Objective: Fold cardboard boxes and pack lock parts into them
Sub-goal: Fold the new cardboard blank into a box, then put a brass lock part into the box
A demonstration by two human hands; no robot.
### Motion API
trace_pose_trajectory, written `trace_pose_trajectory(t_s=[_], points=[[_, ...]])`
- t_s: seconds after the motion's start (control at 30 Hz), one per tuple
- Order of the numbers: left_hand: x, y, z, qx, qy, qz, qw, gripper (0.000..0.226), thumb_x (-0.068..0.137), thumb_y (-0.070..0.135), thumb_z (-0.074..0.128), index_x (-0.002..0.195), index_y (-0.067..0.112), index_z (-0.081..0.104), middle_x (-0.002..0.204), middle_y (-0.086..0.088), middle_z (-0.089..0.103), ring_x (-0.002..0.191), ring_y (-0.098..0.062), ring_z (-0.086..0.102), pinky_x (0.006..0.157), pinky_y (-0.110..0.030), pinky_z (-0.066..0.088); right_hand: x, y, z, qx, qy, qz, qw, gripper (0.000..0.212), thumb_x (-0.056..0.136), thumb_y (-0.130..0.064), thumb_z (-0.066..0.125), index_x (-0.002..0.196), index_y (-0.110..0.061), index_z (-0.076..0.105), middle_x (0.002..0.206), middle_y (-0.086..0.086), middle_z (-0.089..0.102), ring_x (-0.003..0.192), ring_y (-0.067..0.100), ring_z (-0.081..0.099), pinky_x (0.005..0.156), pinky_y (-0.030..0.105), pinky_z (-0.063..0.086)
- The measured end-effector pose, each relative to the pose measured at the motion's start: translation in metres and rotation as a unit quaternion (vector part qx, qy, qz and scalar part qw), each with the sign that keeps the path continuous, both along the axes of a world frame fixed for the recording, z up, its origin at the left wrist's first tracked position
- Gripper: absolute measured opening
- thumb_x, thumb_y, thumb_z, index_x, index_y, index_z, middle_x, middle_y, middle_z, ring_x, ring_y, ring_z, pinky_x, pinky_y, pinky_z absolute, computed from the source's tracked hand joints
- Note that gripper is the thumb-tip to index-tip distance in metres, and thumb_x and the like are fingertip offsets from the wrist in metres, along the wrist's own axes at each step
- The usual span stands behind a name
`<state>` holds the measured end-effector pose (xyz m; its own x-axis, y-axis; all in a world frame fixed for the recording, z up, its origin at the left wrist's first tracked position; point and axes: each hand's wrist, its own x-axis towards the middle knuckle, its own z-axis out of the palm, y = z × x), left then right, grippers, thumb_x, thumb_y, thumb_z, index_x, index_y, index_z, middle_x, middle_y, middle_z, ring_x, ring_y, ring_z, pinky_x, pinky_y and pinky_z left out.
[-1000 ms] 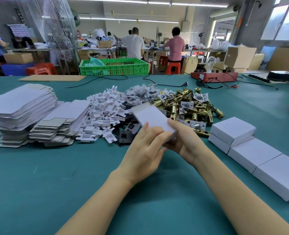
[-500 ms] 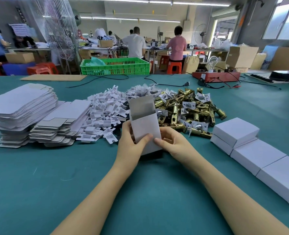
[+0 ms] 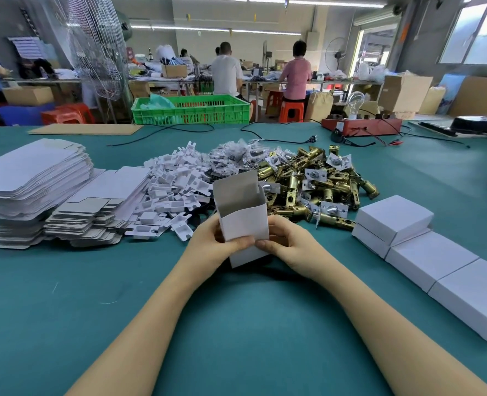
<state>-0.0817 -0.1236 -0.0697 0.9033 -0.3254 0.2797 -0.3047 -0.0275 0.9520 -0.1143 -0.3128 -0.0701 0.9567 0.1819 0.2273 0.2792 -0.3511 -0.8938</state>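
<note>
Workshop floor, fluorescent-lit; seated workers at benches in the background, faces not legible. Foreground: broad tabletop point(image 3: 65, 324) covered in matte teal cloth.

1. Small white box point(image 3: 243, 224), thin cardboard, upright near the middle of the tabletop. Top open, grey inner face showing, rear flap standing. Bottom end hidden behind the fingers; whether it touches the cloth cannot be told.
2. Left hand point(image 3: 213, 245), clamped on the box's left side, thumb across the front panel.
3. Right hand point(image 3: 286, 242), clamped on the box's right side, thumb meeting the left thumb on the front. Both forearms bare, cut off at the near edge.
4. Flat box blanks point(image 3: 33, 178), white-faced, grey-backed card, die-cut with rounded tabs; two stacks toward the left edge, the nearer one slumped and fanned.
5. White plastic inserts point(image 3: 173, 192), moulded, tabbed, in a loose heap between blanks and box.
6. Clear bagged small parts point(image 3: 236, 155), behind the inserts; contents too small to make out.
7. Brass latch parts point(image 3: 316, 187), cylindrical, shiny, some with white cards attached; a heap behind and right of the box.
8. Finished white boxes point(image 3: 425, 252), closed, squarish, in a row toward the right edge, one stacked on top at its far end; nearest box cut off by the frame.
9. Green plastic crate point(image 3: 190, 110), slotted, beyond the far edge.
10. Black cables point(image 3: 162, 132), along the far edge.
</note>
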Motion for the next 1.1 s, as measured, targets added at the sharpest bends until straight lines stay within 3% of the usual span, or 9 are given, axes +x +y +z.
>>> trace_pose_trajectory(t_s=[0.13, 0.27, 0.33, 0.47, 0.6, 0.73, 0.93, 1.03, 1.1], points=[[0.001, -0.001, -0.001, 0.008, -0.012, 0.042, 0.999, 0.039, 0.070, 0.013, 0.087, 0.098, 0.032, 0.068, 0.096, 0.015, 0.075, 0.092, -0.004, 0.069, 0.073, -0.014, 0.052, 0.003, -0.009, 0.004, -0.031, -0.009, -0.012, 0.999, 0.034, 0.086, -0.005, 0.068, 0.114, -0.022, 0.062, 0.107, 0.003, 0.069, 0.097, 0.017, 0.066, 0.088, 0.025, 0.052], [0.003, 0.003, 0.000, 0.011, -0.002, 0.097, 0.995, 0.034, 0.074, 0.018, 0.084, 0.099, 0.033, 0.067, 0.093, 0.021, 0.073, 0.086, 0.003, 0.067, 0.066, -0.010, 0.050, 0.005, -0.024, 0.001, -0.071, -0.078, -0.261, 0.960, 0.019, 0.085, -0.004, 0.064, 0.099, -0.015, 0.066, 0.086, -0.001, 0.066, 0.078, 0.013, 0.060, 0.069, 0.007, 0.043], [0.003, 0.004, 0.001, 0.007, 0.006, 0.107, 0.994, 0.033, 0.076, 0.018, 0.083, 0.101, 0.030, 0.067, 0.092, 0.019, 0.073, 0.085, 0.002, 0.067, 0.065, -0.011, 0.050, 0.005, -0.030, 0.001, -0.087, -0.104, -0.334, 0.933, 0.012, 0.086, -0.005, 0.062, 0.092, -0.014, 0.065, 0.081, -0.001, 0.062, 0.074, 0.013, 0.056, 0.064, 0.008, 0.041], [0.004, 0.004, 0.000, 0.000, 0.014, 0.113, 0.993, 0.034, 0.077, 0.016, 0.082, 0.107, 0.023, 0.067, 0.098, 0.011, 0.073, 0.087, -0.001, 0.068, 0.067, -0.013, 0.050, 0.006, -0.030, -0.002, -0.229, -0.105, -0.273, 0.928, 0.016, 0.087, -0.014, 0.064, 0.104, -0.013, 0.066, 0.100, 0.002, 0.062, 0.100, 0.020, 0.053, 0.084, 0.030, 0.042], [0.005, 0.003, -0.002, 0.000, 0.018, 0.113, 0.993, 0.035, 0.077, 0.017, 0.083, 0.107, 0.022, 0.068, 0.100, 0.010, 0.073, 0.089, -0.002, 0.068, 0.072, -0.018, 0.050, 0.005, -0.021, -0.003, -0.294, -0.052, -0.211, 0.931, 0.038, 0.087, -0.038, 0.066, 0.118, -0.019, 0.056, 0.100, -0.002, 0.058, 0.103, 0.019, 0.046, 0.076, 0.029, 0.037], [0.003, 0.001, -0.001, -0.016, 0.026, 0.105, 0.994, 0.041, 0.068, 0.030, 0.084, 0.105, 0.025, 0.068, 0.097, 0.012, 0.074, 0.089, -0.003, 0.068, 0.071, -0.018, 0.051, 0.006, -0.021, -0.002, -0.325, -0.047, -0.196, 0.924, 0.037, 0.090, -0.032, 0.064, 0.121, -0.017, 0.052, 0.108, -0.002, 0.060, 0.105, 0.019, 0.046, 0.079, 0.030, 0.040], [0.007, 0.006, 0.006, -0.183, 0.110, 0.107, 0.971, 0.046, 0.055, 0.028, 0.087, 0.095, 0.017, 0.067, 0.084, 0.009, 0.075, 0.080, -0.011, 0.072, 0.062, -0.026, 0.057, 0.003, -0.017, 0.009, -0.195, -0.084, -0.212, 0.954, 0.012, 0.093, -0.026, 0.060, 0.092, -0.015, 0.065, 0.082, 0.003, 0.060, 0.077, 0.018, 0.054, 0.065, 0.026, 0.039], [0.012, 0.014, 0.010, -0.259, 0.134, 0.130, 0.948, 0.040, 0.055, 0.025, 0.081, 0.091, 0.017, 0.066, 0.080, 0.010, 0.075, 0.074, -0.009, 0.072, 0.054, -0.029, 0.056, 0.001, -0.024, 0.019, -0.036, -0.041, -0.249, 0.967, 0.018, 0.093, -0.025, 0.061, 0.077, -0.020, 0.066, 0.069, 0.011, 0.061, 0.066, 0.022, 0.056, 0.062, 0.031, 0.048], [0.011, 0.014, 0.010, -0.259, 0.129, 0.126, 0.949, 0.040, 0.055, 0.025, 0.081, 0.091, 0.016, 0.066, 0.081, 0.010, 0.075, 0.074, -0.008, 0.072, 0.053, -0.028, 0.056, -0.001, -0.030, 0.024, 0.113, 0.020, -0.265, 0.957, 0.020, 0.093, -0.021, 0.061, 0.076, -0.013, 0.068, 0.068, 0.007, 0.058, 0.065, 0.017, 0.055, 0.058, 0.023, 0.050]])
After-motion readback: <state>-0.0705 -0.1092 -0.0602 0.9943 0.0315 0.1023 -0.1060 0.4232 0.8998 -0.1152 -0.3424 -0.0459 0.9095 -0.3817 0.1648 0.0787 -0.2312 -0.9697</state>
